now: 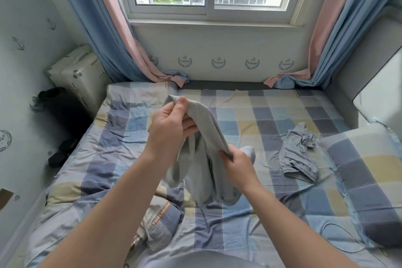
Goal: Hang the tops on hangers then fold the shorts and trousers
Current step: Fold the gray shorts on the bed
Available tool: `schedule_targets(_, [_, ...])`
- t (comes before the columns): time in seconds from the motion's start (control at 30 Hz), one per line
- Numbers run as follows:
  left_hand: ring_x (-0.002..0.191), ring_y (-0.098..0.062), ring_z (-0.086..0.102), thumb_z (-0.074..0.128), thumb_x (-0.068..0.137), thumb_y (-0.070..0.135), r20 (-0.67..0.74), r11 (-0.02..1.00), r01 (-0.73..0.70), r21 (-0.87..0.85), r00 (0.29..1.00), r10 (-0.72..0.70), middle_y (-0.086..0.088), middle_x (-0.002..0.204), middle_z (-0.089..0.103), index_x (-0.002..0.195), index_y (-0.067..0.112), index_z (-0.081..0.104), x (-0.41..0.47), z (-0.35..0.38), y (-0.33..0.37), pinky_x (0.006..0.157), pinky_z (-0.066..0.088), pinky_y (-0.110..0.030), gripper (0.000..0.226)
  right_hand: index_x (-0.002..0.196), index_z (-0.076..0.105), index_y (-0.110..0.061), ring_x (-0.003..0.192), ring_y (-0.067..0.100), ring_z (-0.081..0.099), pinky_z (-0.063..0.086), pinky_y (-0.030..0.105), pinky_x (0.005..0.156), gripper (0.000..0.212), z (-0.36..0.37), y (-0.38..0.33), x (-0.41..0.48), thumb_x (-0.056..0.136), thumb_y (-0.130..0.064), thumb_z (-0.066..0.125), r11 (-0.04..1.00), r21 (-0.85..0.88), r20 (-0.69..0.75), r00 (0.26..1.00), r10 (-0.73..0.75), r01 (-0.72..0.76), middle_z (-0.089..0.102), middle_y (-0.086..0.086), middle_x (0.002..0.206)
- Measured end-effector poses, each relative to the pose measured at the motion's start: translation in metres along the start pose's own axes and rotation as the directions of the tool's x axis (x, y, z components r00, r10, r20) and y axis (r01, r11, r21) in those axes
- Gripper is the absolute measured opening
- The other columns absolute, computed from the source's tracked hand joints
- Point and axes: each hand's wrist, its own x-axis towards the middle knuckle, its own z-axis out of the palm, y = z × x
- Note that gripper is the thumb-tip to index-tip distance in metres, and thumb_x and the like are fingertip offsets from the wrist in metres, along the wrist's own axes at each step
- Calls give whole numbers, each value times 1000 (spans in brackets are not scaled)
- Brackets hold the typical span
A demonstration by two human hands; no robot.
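L hand (171, 124) is raised, thumb + fingers pinching the top end of the grey garment (202, 180). R hand (239, 165) is lower, fingertips clenched on the other end of the same hem, so that edge runs taut on a diagonal btwn them. Grey garment is a soft, matte, plain knit; the rest hangs in limp folds over mid-bed (272, 115), nearer its left edge. Can't tell if the lowest tip touches the sheet.

2nd garment (298, 154) is blue-grey and thin, a crumpled heap w/ gathered elastic waistband, lying twd the right edge just beside the pillow (365, 180).

Count: 2 garments, 1 held, 1 down. 1 pillow, a plump rectangle. 1 quilt (161, 220), bunched at the near left corner, w/ a lettered tan band. Sheet, pillow + quilt share a creased check of blue, navy + cream squares. 2 curtains, blue w/ pink: left curtain (104, 28) and right curtain (339, 28), hems pooling at the far corners.
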Motion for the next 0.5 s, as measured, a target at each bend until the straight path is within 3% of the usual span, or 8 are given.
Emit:
schedule_targets(0.07, [97, -27, 74, 48, 106, 30, -36, 1000, -15, 0, 999, 15, -15, 98, 77, 102, 6, 67, 7, -3, 2, 79, 61, -37, 31, 77, 54, -28, 79, 29, 58, 44, 39, 71, 28, -14, 27, 1, 103, -21, 48, 984, -157, -6, 997, 78, -78, 60, 1, 77])
schedule_targets(0.13, [97, -26, 74, 49, 105, 30, -63, 1000, -5, 6, 998, 6, -14, 99, 77, 105, 5, 68, 15, -2, 0, 80, 62, -37, 31, 86, 63, -27, 85, 32, 61, 48, 42, 76, 27, -30, 45, 1, 105, -24, 45, 970, -205, -22, 992, 128, -130, 66, 2, 83])
schedule_targets(0.33, [98, -18, 72, 49, 105, 31, -115, 985, 111, 132, 989, -96, -7, 105, 75, 106, 10, 70, 33, 7, -26, 74, 60, -24, 30, 82, 63, -5, 72, 32, 59, 46, 46, 66, 33, -65, 38, 9, 105, -17, 44, 996, -52, -96, 993, 66, -71, 65, 11, 73])
schedule_targets(0.43, [89, -13, 68, 48, 106, 26, -70, 973, 174, 152, 984, -165, 0, 95, 72, 104, 13, 69, 35, 9, -43, 65, 58, -18, 25, 89, 63, 4, 70, 24, 53, 45, 42, 65, 37, -77, 13, 12, 107, -24, 45, 997, 81, -109, 994, -7, 16, 61, 22, 77])
schedule_targets(0.5, [84, -10, 65, 50, 106, 25, -3, 956, 202, 215, 979, -206, 3, 95, 69, 118, 16, 67, 36, 9, -53, 60, 54, -16, 23, 94, 64, 3, 72, 21, 53, 47, 42, 67, 41, -83, -4, 14, 107, -30, 45, 985, 165, -88, 996, -34, 48, 60, 28, 82])
